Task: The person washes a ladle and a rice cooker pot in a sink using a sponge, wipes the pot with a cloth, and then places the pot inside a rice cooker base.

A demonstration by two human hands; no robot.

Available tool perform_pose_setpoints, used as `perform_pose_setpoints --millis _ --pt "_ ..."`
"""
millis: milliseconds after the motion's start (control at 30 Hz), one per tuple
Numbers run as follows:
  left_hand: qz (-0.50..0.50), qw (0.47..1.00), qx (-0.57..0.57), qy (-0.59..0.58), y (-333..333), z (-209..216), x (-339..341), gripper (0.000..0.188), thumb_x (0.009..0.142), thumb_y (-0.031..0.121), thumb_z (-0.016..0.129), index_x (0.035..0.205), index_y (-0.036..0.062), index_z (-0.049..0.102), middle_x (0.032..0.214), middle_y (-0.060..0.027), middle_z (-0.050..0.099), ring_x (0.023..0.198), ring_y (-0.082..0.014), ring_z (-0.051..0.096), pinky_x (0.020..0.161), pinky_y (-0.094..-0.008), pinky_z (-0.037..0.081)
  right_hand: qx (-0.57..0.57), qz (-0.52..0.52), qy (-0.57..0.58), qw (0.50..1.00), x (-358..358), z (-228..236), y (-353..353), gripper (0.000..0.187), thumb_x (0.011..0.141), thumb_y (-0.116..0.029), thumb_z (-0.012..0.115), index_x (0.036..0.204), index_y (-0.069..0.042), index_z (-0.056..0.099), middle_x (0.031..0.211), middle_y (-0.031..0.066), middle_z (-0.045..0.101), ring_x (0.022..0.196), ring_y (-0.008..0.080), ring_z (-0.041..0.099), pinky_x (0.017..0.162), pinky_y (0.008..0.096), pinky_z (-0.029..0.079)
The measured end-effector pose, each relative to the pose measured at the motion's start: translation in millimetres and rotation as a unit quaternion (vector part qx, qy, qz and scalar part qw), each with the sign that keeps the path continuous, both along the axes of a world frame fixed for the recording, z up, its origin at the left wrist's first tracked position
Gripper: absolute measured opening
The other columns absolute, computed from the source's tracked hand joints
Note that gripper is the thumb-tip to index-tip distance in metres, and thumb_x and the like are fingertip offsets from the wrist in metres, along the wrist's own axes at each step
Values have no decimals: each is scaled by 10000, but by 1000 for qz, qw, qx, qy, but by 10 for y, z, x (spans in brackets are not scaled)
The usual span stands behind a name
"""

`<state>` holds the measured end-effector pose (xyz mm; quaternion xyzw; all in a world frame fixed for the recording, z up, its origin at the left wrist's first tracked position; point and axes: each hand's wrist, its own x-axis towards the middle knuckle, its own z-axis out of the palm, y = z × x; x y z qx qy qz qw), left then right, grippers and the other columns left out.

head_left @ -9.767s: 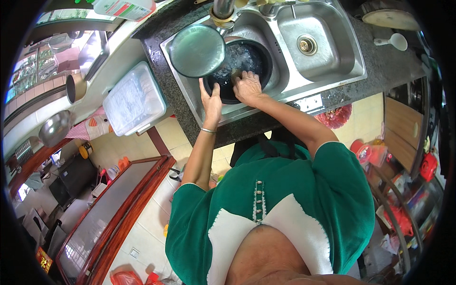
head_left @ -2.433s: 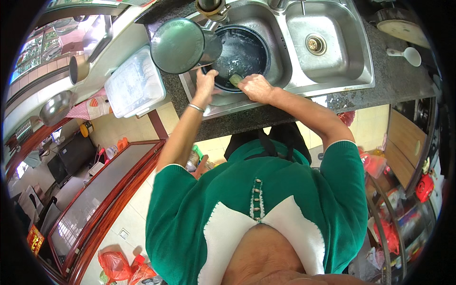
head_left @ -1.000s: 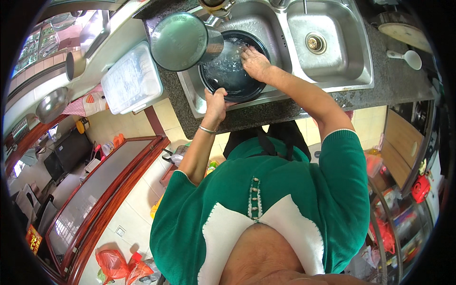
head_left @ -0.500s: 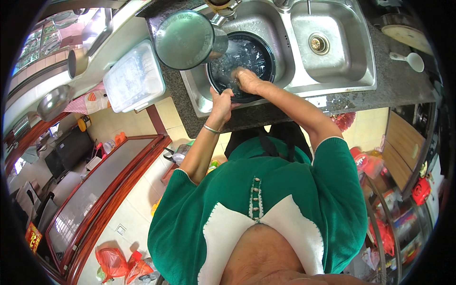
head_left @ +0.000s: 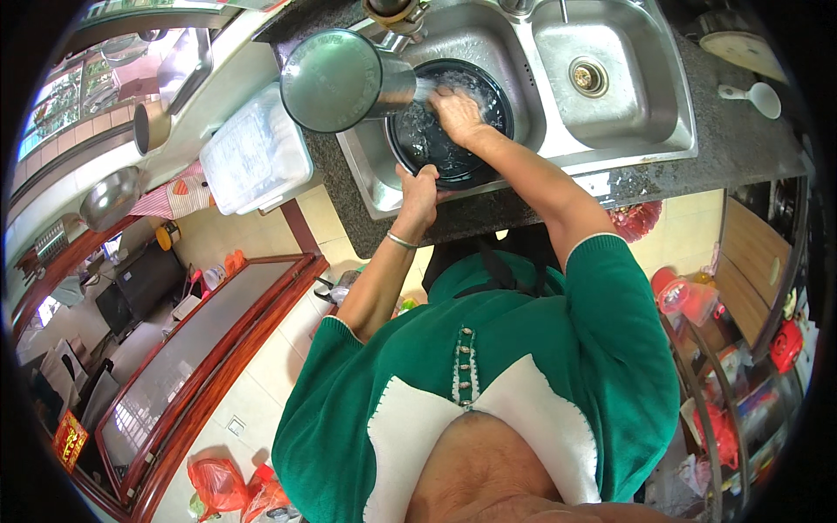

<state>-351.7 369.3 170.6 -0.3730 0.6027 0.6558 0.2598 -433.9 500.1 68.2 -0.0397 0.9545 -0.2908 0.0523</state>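
In the left sink basin (head_left: 370, 179) a round black pot (head_left: 436, 167) holds a little splashing, foamy water. My left hand (head_left: 420, 193) is closed on its near-left rim, thumb up over the edge. Inside the pot lies my right hand (head_left: 457, 115), fingers stretched out toward the far side, where a stream of water (head_left: 425, 90) lands beside them. The fingertips are partly blurred by water. I cannot see anything held in that hand.
A tall metal canister with a greenish round top (head_left: 333, 80) stands left of the pot. The tap (head_left: 403, 37) is behind it. Farther left sits a translucent plastic box (head_left: 257, 148). The right sink basin (head_left: 645, 87) has a drain; a white scoop (head_left: 760, 100) lies on the dark counter.
My right hand has moved from the near middle of the pot to its far side, near the water stream, and its fingers have stretched out. My left hand keeps its hold on the rim.
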Motion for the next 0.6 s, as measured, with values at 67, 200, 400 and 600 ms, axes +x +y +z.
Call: perform_pose_setpoints --millis 67,200,400,600 --pt "-13 1000 21 16 17 72 5 600 798 -20 498 1278 10 140 1072 -220 522 829 -363 666 743 -529 613 -21 -28 23 999 105 -52 59 336 846 -54 528 1159 -152 601 1114 152 620 993 392 626 849 472 519" --pt "-53 998 29 -6 -55 0 -31 590 802 -20 496 1266 13 133 1139 -251 487 878 -381 656 774 -540 607 -125 -55 -69 988 353 35 -87 409 787 39 542 1153 -136 587 1175 168 573 1020 420 618 850 487 520" --pt "-37 999 32 -21 -88 -18 -49 829 809 -22 494 1389 8 -99 1168 -260 472 917 -395 652 802 -537 604 -185 66 -77 978 400 274 -383 306 764 -3 617 1056 -96 628 1188 158 562 1056 394 618 871 473 519" --pt "-42 999 25 13 55 64 -29 564 832 -37 452 1261 -17 86 1135 -280 486 936 -440 651 823 -585 586 -134 -25 -67 988 17 -11 -105 281 785 29 566 1028 -85 650 1052 185 626 976 413 640 818 487 525"
